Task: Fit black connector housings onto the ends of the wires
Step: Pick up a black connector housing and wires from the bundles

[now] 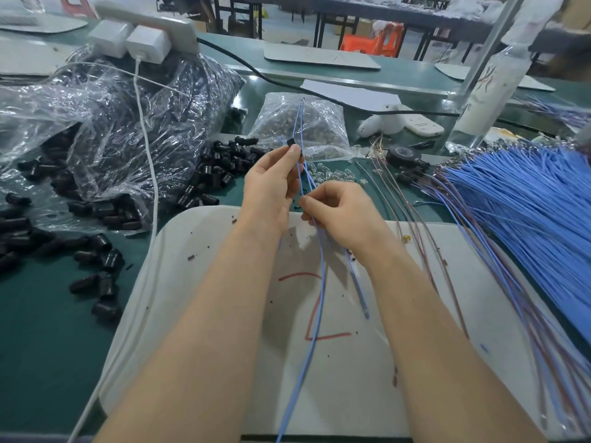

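Observation:
My left hand point(275, 183) pinches a small black connector housing point(291, 142) between thumb and fingertips, held up over the table. Two thin blue wires point(319, 263) run from below the frame up past the housing, their tips reaching about point(302, 99). My right hand point(339, 209) pinches these wires just below and to the right of the left hand. Loose black housings point(220, 167) lie scattered on the green table to the left. A thick bundle of blue wires point(524, 203) lies at the right.
A white board point(415, 314) with red marks lies under my forearms. Clear plastic bags point(105, 129) of black housings fill the left; a smaller bag point(307, 129) sits behind my hands. A white cable point(150, 161), a tape roll point(401, 154) and a clear bottle point(489, 87) stand around.

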Demonstrator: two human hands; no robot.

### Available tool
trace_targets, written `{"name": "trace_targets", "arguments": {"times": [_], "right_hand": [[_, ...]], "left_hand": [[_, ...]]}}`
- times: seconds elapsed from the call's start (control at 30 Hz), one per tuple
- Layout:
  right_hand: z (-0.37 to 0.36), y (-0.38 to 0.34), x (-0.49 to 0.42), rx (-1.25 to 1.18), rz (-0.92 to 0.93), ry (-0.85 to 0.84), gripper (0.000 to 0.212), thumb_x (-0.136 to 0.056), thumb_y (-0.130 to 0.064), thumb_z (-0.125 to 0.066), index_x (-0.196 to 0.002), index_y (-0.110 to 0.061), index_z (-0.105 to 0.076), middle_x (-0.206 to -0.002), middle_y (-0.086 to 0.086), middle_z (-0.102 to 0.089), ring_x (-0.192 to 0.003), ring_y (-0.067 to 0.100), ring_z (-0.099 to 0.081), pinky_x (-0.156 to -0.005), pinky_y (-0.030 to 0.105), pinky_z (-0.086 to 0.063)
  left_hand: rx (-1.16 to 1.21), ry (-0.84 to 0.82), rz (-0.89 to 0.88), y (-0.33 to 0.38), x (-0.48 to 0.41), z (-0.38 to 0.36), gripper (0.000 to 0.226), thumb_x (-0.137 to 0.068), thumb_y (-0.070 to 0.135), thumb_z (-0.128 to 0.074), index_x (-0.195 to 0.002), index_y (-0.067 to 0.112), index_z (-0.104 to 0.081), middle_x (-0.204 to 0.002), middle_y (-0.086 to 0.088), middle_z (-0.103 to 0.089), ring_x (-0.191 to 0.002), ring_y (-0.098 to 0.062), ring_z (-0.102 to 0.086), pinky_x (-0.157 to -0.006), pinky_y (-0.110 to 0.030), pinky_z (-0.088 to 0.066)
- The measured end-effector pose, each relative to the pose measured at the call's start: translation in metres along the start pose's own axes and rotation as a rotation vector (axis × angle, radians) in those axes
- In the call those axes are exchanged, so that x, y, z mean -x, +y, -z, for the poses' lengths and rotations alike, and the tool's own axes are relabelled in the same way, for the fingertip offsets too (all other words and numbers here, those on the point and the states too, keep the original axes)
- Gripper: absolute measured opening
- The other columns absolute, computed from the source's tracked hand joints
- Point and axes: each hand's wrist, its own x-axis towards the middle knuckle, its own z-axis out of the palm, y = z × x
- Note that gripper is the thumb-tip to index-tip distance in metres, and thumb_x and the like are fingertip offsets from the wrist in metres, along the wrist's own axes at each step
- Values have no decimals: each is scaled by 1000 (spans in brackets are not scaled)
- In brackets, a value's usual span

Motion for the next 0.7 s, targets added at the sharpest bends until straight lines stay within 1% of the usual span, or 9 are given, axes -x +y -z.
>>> {"name": "trace_targets", "arguments": {"times": [0.07, 0.2, 0.33, 0.4, 0.47, 0.53, 0.57, 0.63, 0.7], "right_hand": [[-2, -1, 2, 23, 6, -31, 21, -88, -13, -63, -68, -19, -61, -63, -2, -66, -57, 6, -56, -68, 24, -47], [-2, -4, 3, 63, 0, -84, 22, -89, -17, -65, -68, -20, -60, -65, -2, -66, -58, 6, -56, -72, 29, -49], [4, -8, 5, 82, 4, -134, 16, -89, -23, -66, -73, -19, -65, -65, -3, -67, -55, 4, -55, -62, 19, -46], [14, -6, 3, 89, 41, -5, 13, -89, -26, -65, -79, -20, -69, -68, -6, -68, -55, 1, -55, -59, 14, -44], [33, 2, -1, 153, 36, 290, 13, -88, -28, -63, -87, -19, -72, -79, -5, -71, -64, 1, -57, -64, 14, -42], [54, 15, -3, 318, -71, 507, 16, -88, -24, -63, -97, -14, -71, -93, 0, -71, -77, 8, -57, -72, 19, -39], [62, 24, -4, 401, -162, 530, 18, -87, -24, -64, -100, -14, -70, -100, 3, -69, -85, 13, -57, -75, 23, -40], [69, 38, -7, 534, -340, 463, 26, -85, -29, -67, -106, -15, -67, -112, 8, -65, -103, 24, -56, -84, 32, -44], [67, 43, -11, 619, -457, 402, 34, -82, -37, -69, -110, -18, -66, -122, 10, -60, -115, 32, -50, -92, 37, -42]], "left_hand": [[12, 25, 11, 0, -1, 1, 13, -87, 6, -64, -78, 14, -61, -58, 7, -64, -60, -4, -60, -61, -16, -47], [0, 47, 39, -1, -4, 2, 10, -87, 8, -64, -80, 13, -59, -53, 8, -63, -54, 0, -60, -56, -16, -49], [-6, 54, 69, -1, -5, 3, 10, -87, 9, -65, -79, 13, -60, -55, 7, -63, -55, -3, -60, -48, -16, -46], [-47, 55, 65, 1, -5, 4, 10, -87, 12, -65, -77, 13, -61, -56, 6, -63, -53, -3, -59, -44, -15, -44], [-121, 25, 72, 1, -5, 4, 11, -86, 14, -65, -76, 13, -62, -57, 7, -63, -51, -2, -58, -43, -14, -43], [-168, -34, 88, 0, -4, 4, 10, -86, 15, -65, -76, 12, -63, -58, 7, -64, -50, -1, -58, -44, -14, -44], [-183, -58, 95, -1, -4, 3, 9, -86, 15, -65, -77, 12, -63, -59, 6, -64, -50, -2, -58, -45, -14, -45], [-205, -80, 97, -3, -3, 2, 10, -87, 16, -64, -78, 12, -63, -60, 6, -65, -51, -2, -58, -47, -15, -47], [-195, -77, 104, -4, -4, 3, 10, -87, 16, -63, -78, 12, -63, -60, 6, -65, -51, -2, -59, -48, -16, -47]]}}
